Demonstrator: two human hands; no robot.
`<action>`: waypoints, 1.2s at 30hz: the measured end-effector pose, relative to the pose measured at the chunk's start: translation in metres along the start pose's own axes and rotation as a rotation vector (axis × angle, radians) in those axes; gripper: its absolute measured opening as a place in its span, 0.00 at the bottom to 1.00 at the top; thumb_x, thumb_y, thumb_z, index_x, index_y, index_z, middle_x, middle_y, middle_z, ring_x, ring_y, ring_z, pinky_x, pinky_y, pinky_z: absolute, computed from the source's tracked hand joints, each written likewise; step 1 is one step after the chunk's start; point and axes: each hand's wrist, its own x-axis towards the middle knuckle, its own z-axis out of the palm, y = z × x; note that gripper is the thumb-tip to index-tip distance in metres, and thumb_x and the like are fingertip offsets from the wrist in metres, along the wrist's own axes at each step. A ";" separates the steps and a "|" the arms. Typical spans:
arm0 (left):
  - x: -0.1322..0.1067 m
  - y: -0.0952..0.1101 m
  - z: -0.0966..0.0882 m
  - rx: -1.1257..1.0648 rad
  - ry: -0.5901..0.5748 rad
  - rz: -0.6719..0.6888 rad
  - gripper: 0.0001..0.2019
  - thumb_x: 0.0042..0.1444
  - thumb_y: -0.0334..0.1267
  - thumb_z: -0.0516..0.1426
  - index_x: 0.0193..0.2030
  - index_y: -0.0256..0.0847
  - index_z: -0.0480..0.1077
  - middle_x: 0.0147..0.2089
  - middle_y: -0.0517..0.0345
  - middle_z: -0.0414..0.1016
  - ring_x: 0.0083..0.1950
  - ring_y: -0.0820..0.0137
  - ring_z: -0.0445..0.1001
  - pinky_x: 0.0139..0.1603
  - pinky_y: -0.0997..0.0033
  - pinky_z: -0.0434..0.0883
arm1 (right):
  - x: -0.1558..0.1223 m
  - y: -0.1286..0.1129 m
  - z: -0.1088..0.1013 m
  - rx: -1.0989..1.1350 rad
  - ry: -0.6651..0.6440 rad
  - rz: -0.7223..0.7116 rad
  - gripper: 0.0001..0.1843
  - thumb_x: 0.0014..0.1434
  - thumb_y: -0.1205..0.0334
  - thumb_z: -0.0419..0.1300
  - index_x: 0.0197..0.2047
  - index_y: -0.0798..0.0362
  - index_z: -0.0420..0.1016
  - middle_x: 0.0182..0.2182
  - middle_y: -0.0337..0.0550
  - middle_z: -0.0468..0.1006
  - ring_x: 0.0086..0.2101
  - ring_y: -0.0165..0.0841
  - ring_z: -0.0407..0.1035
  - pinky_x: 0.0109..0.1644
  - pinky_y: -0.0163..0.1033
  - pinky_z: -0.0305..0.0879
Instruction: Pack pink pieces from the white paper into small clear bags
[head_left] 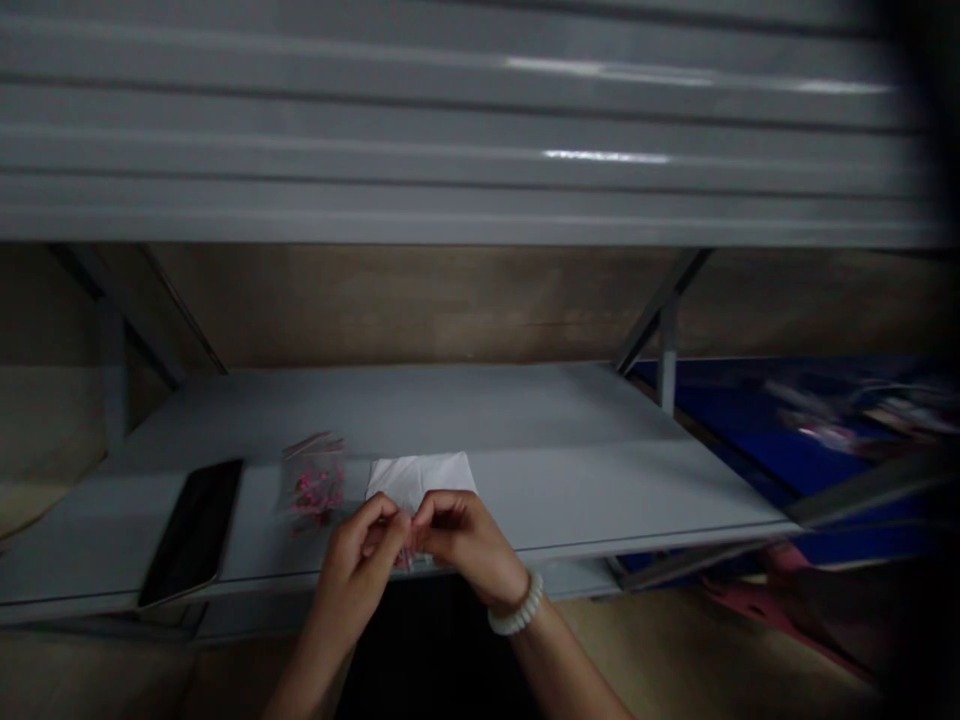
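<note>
The left hand (358,570) and right hand (466,540) pinch a small clear bag (406,558) between them, just below a white paper (420,477).

left hand (354,562) | right hand (466,540) | both raised, close together | grip looks pinched, dim view

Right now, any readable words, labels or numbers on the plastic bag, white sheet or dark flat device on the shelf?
None readable.
Clear plastic bag: no legible print; too blurred to tell whether it is marked.
White sheet: no text visible; its lower part is hidden by the left hand and right hand.
Dark flat device: no text visible.
</note>
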 end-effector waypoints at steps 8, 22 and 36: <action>0.000 0.004 -0.007 0.250 -0.088 0.026 0.07 0.53 0.36 0.51 0.25 0.41 0.60 0.23 0.64 0.63 0.26 0.73 0.66 0.27 0.76 0.62 | -0.001 0.001 0.000 -0.228 0.067 -0.087 0.04 0.44 0.68 0.57 0.21 0.55 0.66 0.19 0.33 0.65 0.22 0.24 0.56 0.26 0.30 0.53; -0.004 0.006 -0.023 0.383 -0.055 0.068 0.11 0.53 0.34 0.50 0.22 0.42 0.55 0.20 0.66 0.55 0.24 0.74 0.60 0.26 0.74 0.57 | -0.006 -0.015 -0.002 -0.819 0.158 -0.163 0.09 0.47 0.69 0.54 0.18 0.54 0.61 0.16 0.32 0.60 0.20 0.24 0.54 0.25 0.32 0.46; -0.001 -0.018 0.001 0.297 0.101 0.383 0.26 0.47 0.32 0.62 0.53 0.45 0.61 0.50 0.53 0.69 0.53 0.60 0.69 0.56 0.57 0.65 | -0.003 -0.026 0.000 -0.833 0.124 -0.126 0.08 0.46 0.67 0.54 0.18 0.54 0.65 0.16 0.34 0.63 0.20 0.26 0.56 0.25 0.33 0.46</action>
